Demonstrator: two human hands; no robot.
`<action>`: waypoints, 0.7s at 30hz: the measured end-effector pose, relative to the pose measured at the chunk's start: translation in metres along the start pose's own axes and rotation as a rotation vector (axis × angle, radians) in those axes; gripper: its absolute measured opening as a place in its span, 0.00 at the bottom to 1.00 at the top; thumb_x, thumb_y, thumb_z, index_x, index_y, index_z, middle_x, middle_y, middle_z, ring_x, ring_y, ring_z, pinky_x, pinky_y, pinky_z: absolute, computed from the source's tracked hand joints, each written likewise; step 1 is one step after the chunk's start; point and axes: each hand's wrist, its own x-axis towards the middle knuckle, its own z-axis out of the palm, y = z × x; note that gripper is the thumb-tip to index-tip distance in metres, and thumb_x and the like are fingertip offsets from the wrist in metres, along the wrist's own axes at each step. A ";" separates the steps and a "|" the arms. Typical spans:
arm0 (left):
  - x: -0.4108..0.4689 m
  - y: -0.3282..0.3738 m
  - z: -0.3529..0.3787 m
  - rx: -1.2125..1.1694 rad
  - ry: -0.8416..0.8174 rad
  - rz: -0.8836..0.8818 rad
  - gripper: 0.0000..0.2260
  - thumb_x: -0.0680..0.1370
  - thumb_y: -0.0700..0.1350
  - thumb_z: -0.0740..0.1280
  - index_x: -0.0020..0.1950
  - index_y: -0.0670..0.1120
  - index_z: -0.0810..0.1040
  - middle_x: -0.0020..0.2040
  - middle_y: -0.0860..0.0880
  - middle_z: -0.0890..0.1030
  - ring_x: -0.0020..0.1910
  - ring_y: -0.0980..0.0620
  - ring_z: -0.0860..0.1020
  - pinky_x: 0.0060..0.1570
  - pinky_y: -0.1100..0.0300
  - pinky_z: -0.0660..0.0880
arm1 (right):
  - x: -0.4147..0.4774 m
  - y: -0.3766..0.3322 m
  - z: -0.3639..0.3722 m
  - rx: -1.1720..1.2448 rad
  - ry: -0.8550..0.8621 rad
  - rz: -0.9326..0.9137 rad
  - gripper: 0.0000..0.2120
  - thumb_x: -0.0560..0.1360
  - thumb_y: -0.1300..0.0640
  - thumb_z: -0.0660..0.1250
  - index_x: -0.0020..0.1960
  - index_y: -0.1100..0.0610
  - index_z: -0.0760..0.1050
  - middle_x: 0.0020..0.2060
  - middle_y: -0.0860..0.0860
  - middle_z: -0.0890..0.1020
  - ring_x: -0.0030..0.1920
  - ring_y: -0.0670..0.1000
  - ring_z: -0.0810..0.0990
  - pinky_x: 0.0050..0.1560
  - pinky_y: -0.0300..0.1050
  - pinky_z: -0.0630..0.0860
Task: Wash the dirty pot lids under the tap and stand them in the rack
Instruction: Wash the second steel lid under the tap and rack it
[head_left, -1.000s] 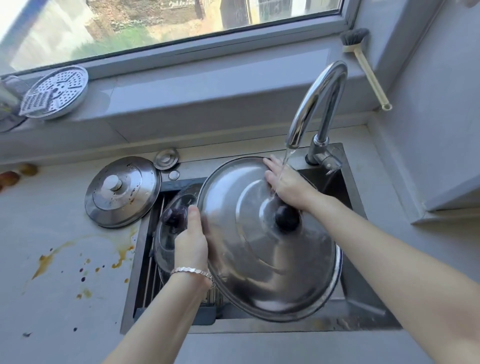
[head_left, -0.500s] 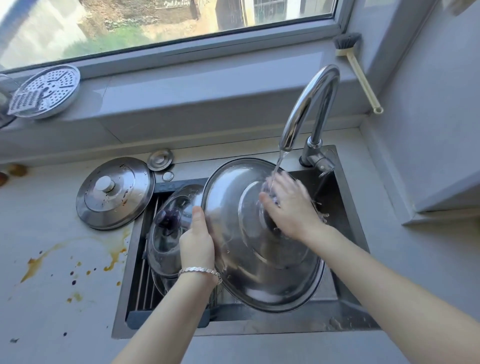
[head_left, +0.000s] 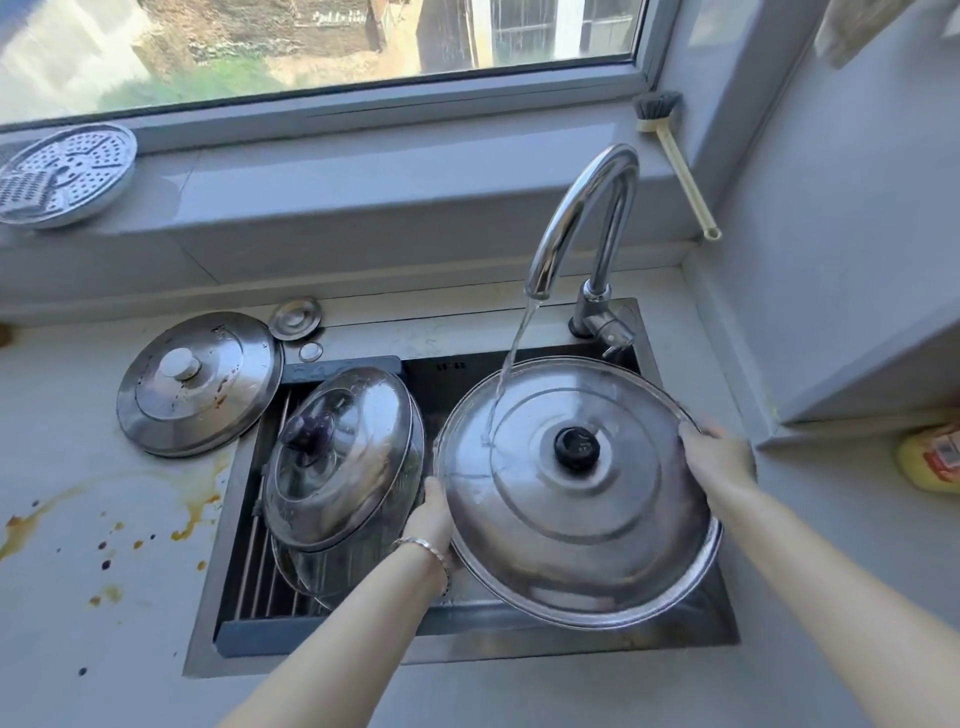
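Both hands grasp the big lid by its rim: the left hand (head_left: 434, 512) clasps the near-left edge with fingers curled under it, and the right hand (head_left: 714, 454) hooks over the far-right edge. The large steel lid (head_left: 576, 525) hangs over the sink (head_left: 724, 618), dome up and tilted with its near edge lower, black knob (head_left: 575, 448) facing the camera. The water stream (head_left: 511, 364) from the tap (head_left: 587, 208) lands on the upper-left of the dome and runs down it.

To rinse well, the lid probably wants turning through the hands, so the stream sweeps every ring of the dome and not just that one patch. The tilt looks right, since it sends the runoff into the basin rather than along the forearms. The underside cannot be seen here and likely needs its own pass. Wet steel is slippery and this lid is wide, so keeping two opposed grips on the rim seems wise, as does keeping its far edge clear of the spout.

To the left, the rack (head_left: 260, 566) already carries a dark-knobbed lid (head_left: 353, 467) leaning on its rods, with what looks like another rim beneath it. Space there seems tight, so the large lid would probably have to go in edge first. A stained lid (head_left: 200, 382) lies flat on the counter (head_left: 78, 597), near brown spills (head_left: 200, 501), not yet washed.
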 end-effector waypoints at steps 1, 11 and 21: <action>0.000 -0.003 0.004 0.010 -0.017 -0.038 0.24 0.81 0.54 0.52 0.67 0.36 0.69 0.64 0.39 0.74 0.62 0.40 0.73 0.60 0.53 0.70 | 0.003 -0.004 -0.002 -0.022 0.019 -0.038 0.15 0.73 0.52 0.62 0.47 0.62 0.80 0.45 0.61 0.81 0.49 0.60 0.78 0.46 0.48 0.71; 0.021 -0.014 0.017 -0.484 -0.244 -0.238 0.29 0.79 0.61 0.49 0.67 0.41 0.71 0.64 0.43 0.74 0.68 0.42 0.68 0.69 0.48 0.62 | 0.003 0.012 0.014 0.076 -0.095 -0.090 0.16 0.77 0.59 0.62 0.63 0.62 0.73 0.57 0.58 0.79 0.58 0.57 0.76 0.58 0.46 0.70; 0.045 -0.029 0.031 -0.518 -0.012 -0.133 0.23 0.79 0.55 0.57 0.70 0.43 0.67 0.69 0.46 0.71 0.66 0.45 0.71 0.67 0.51 0.66 | 0.015 0.015 0.055 -0.189 -0.118 -0.125 0.23 0.81 0.57 0.49 0.75 0.61 0.54 0.73 0.61 0.60 0.72 0.59 0.60 0.70 0.51 0.57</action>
